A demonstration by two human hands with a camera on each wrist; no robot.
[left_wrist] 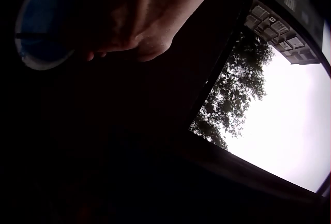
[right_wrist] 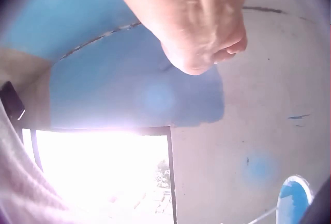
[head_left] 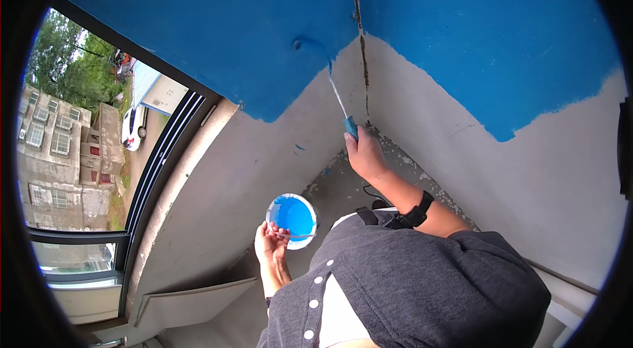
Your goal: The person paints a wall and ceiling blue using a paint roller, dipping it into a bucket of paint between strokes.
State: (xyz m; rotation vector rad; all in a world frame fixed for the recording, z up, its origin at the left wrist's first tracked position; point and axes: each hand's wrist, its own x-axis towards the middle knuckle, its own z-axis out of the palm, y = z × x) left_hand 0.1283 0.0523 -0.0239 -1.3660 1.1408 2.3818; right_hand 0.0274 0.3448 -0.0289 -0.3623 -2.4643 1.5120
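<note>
My right hand (head_left: pixel 366 153) grips the teal handle of a small paint roller (head_left: pixel 351 126), arm stretched toward the wall corner. The roller's thin rod runs up from the hand, and its blue head overlaps the blue-painted wall (head_left: pixel 217 25) left of the corner. Lower down, my left hand (head_left: pixel 271 244) holds a white bucket (head_left: pixel 272 208) by its thin bail, fingers curled at the rim. Blue paint coats the bucket's inside. In the dark left wrist view the bucket shows beside the hand. The right hand hides the roller in the right wrist view.
Bare grey-white wall (head_left: pixel 422 111) lies below the ragged blue edge on both sides. A cracked seam (head_left: pixel 358 5) marks the corner. At the left is a dark-framed window (head_left: pixel 211 96) above a sill. A pale board (head_left: pixel 191 302) stands low at the left.
</note>
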